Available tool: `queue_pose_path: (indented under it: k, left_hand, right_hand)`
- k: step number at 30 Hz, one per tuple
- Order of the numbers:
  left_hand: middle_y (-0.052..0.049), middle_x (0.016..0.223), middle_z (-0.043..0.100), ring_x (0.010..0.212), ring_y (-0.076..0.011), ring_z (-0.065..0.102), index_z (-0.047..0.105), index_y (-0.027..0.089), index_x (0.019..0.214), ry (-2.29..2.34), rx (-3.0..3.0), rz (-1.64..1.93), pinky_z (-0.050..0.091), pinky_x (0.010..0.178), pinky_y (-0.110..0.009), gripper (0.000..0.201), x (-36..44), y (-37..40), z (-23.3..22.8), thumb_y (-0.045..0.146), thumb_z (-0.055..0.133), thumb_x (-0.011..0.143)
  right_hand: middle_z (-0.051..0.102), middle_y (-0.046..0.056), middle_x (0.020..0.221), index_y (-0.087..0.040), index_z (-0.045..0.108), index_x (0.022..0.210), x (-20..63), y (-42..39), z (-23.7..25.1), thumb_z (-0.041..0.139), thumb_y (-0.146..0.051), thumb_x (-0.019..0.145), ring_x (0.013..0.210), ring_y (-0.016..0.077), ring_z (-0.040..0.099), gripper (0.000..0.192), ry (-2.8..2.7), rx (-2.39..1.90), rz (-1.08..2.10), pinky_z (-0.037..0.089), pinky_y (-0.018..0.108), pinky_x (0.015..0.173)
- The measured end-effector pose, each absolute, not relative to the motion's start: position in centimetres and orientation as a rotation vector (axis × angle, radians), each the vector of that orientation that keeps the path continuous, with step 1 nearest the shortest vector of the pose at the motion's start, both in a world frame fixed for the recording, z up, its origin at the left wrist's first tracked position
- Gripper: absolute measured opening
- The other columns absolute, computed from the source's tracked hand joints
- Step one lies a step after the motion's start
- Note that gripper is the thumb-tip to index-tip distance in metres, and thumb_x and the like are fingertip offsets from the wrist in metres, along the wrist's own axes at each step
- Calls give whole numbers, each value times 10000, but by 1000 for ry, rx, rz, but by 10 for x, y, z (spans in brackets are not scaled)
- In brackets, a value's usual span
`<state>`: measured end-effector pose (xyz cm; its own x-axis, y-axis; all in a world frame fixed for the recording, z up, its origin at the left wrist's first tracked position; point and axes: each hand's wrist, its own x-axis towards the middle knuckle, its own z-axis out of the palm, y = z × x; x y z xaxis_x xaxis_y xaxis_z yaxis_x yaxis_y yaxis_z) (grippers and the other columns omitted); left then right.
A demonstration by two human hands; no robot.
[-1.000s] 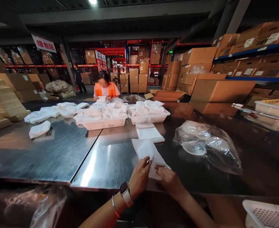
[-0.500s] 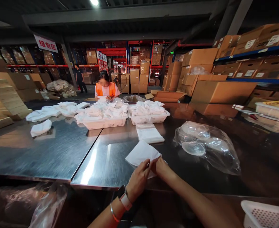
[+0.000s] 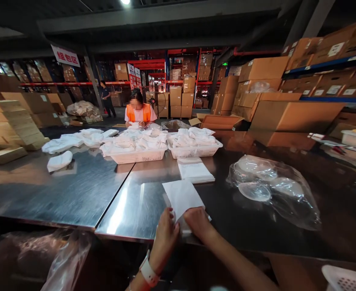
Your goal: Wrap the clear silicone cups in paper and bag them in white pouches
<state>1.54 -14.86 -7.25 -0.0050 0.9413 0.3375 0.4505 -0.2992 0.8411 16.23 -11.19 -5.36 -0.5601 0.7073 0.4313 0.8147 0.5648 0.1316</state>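
A thin white paper-like sheet (image 3: 182, 196), perhaps a flat bag, is held up over the near table edge. Along its lower left side, my left hand (image 3: 166, 232) is closed with fingers and thumb at the edge. My right hand (image 3: 197, 223) is curled on the sheet's lower right part, its fingertips hidden. More white material shows beneath and between the hands. Just beyond lies a stack of flat white sheets (image 3: 196, 169). Two white baskets (image 3: 138, 157) heaped with white soft pieces stand behind that stack.
To the right lies a clear plastic bag (image 3: 274, 190) with round translucent items. White bundles (image 3: 59, 161) and stacked boxes (image 3: 8, 125) are at left. Across the steel table (image 3: 74, 194) sits a person in an orange vest (image 3: 141, 113). A white basket (image 3: 344, 279) is at lower right.
My hands have moved apart, the left one shifting left and down with its wrist turned. The white sheet has swung more upright. The whole view has shifted slightly.
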Motion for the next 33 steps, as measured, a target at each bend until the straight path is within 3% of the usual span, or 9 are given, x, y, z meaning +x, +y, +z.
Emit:
queue_pose_path:
  k: [3,6,9,12,16,23,28,33]
  left_hand:
    - [2,711,581,625,-179,591,501,170,1070,1388,1621,1197,480,604,-297,240,2,-149,-71,242,485,842]
    - [38,571,542,554,-169,565,522,170,987,1319,1404,1186,436,529,-258,264,-1,-146,-71,337,580,792]
    - [28,581,586,545,-183,590,492,167,1038,1184,1050,1164,436,490,-247,499,0,-142,-70,433,706,674]
    - [37,569,581,535,-184,594,467,145,1110,1091,798,1139,462,509,-262,697,0,-142,-62,405,787,548]
    - [56,620,577,556,-152,593,459,139,1198,1049,700,1080,498,595,-278,710,-4,-149,-45,295,715,555]
    - [41,630,589,576,-140,571,413,105,1335,1060,671,1064,465,569,-237,793,-2,-156,-36,262,621,587]
    - [68,559,530,511,-123,535,476,108,1345,1109,688,1058,444,542,-230,775,-1,-155,-34,218,667,601]
    - [112,460,418,431,-88,423,408,42,1395,1133,724,1187,367,457,-181,854,3,-151,-40,162,600,571]
  right_hand:
    - [667,61,808,-139,659,897,150,-136,-58,500,-100,911,756,198,615,165,-2469,-1028,-549,479,326,673]
    - [669,42,837,-147,642,979,139,-149,-62,510,-83,908,774,185,603,163,-2312,-1004,-502,450,318,698]
    - [647,-11,789,-199,634,875,135,-152,-63,593,-72,861,741,171,581,135,-2209,-1108,-325,415,299,650]
    - [630,-27,787,-217,628,833,136,-152,-59,641,-70,834,748,167,564,147,-2167,-1107,-285,397,296,651]
    - [615,-14,795,-209,601,789,134,-158,-55,615,-78,857,746,168,541,149,-2146,-1049,-359,369,310,655]
    - [578,-24,763,-221,561,780,122,-163,-56,664,-36,784,720,186,521,212,-2044,-1260,-258,353,319,648]
    - [544,0,751,-218,531,767,120,-162,-59,496,-41,870,712,194,486,208,-2058,-1211,-336,333,333,660]
    - [544,12,748,-208,519,764,118,-162,-63,387,-63,894,721,188,476,235,-2064,-1050,-248,346,333,682]
